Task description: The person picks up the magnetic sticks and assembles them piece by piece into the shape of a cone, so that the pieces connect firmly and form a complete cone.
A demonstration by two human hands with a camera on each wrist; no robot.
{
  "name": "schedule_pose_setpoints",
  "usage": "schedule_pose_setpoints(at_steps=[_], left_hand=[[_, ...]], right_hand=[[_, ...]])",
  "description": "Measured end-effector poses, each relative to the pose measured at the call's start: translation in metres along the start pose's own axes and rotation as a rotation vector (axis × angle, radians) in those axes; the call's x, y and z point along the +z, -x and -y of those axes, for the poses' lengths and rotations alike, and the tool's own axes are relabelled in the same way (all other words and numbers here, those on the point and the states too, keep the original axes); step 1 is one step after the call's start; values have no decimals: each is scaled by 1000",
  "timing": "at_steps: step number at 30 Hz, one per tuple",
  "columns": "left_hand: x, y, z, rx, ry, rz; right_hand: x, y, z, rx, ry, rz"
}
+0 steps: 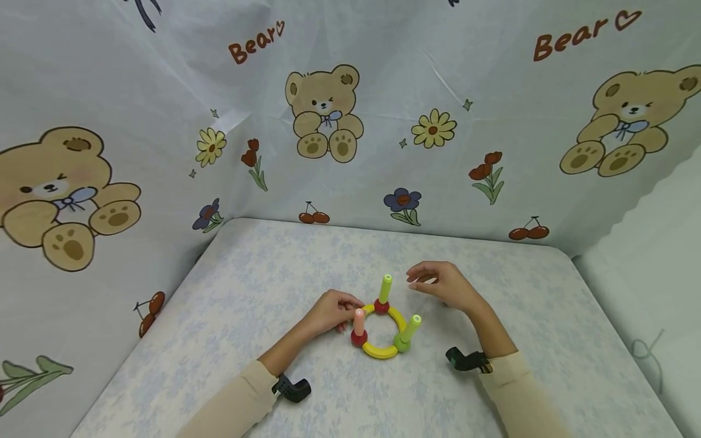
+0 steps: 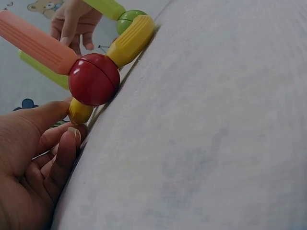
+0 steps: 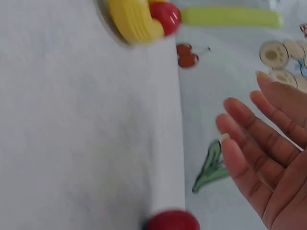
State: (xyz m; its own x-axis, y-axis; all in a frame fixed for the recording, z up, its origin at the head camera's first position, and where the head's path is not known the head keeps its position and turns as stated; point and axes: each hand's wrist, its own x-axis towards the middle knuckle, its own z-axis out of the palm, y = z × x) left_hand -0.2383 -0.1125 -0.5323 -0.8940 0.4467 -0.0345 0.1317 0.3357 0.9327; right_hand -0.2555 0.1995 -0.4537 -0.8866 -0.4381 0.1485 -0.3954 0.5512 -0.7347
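Observation:
A toy ring of curved yellow rods (image 1: pixel 380 352) joined by ball connectors lies on the table. Two connectors are red (image 1: pixel 358 338) and one is green (image 1: pixel 402 344). Upright rods stand on them: a salmon one (image 1: pixel 359 322) and two lime green ones (image 1: pixel 386 289). My left hand (image 1: pixel 332 311) pinches a yellow rod at the ring's left side, next to the red ball under the salmon rod (image 2: pixel 41 40). My right hand (image 1: pixel 446 286) hovers right of the ring, apart from it, fingers loosely bent and holding nothing. In the right wrist view its palm (image 3: pixel 288 177) shows bare.
A red ball (image 3: pixel 172 221) shows partly at the bottom of the right wrist view. The table (image 1: pixel 263 261) has a pale blue-patterned cover. Behind it hangs a bear-print curtain (image 1: pixel 372 170). A black wrist camera (image 1: pixel 292 389) sits on each wrist.

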Motion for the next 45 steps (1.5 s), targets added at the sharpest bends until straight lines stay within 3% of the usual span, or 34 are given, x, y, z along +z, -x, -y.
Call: schedule_pose_setpoints(at_steps=[5, 11, 17, 22, 27, 35, 45], left_hand=[[1, -1, 0, -3, -7, 4], [1, -1, 0, -4, -1, 1], [0, -1, 1, -5, -3, -6], [0, -1, -1, -5, -3, -3], [-1, 0, 1, -19, 5, 1], [-1, 1, 1, -19, 13, 7], [0, 0, 0, -17, 10, 5]], right_hand=[[-28, 11, -18, 106, 56, -19], [-48, 20, -29, 208, 121, 48], [-47, 21, -33, 297, 184, 159], [-42, 20, -34, 311, 191, 174], [-42, 19, -34, 285, 175, 163], [-45, 19, -22, 123, 58, 92], [-36, 12, 4, 84, -39, -26]])
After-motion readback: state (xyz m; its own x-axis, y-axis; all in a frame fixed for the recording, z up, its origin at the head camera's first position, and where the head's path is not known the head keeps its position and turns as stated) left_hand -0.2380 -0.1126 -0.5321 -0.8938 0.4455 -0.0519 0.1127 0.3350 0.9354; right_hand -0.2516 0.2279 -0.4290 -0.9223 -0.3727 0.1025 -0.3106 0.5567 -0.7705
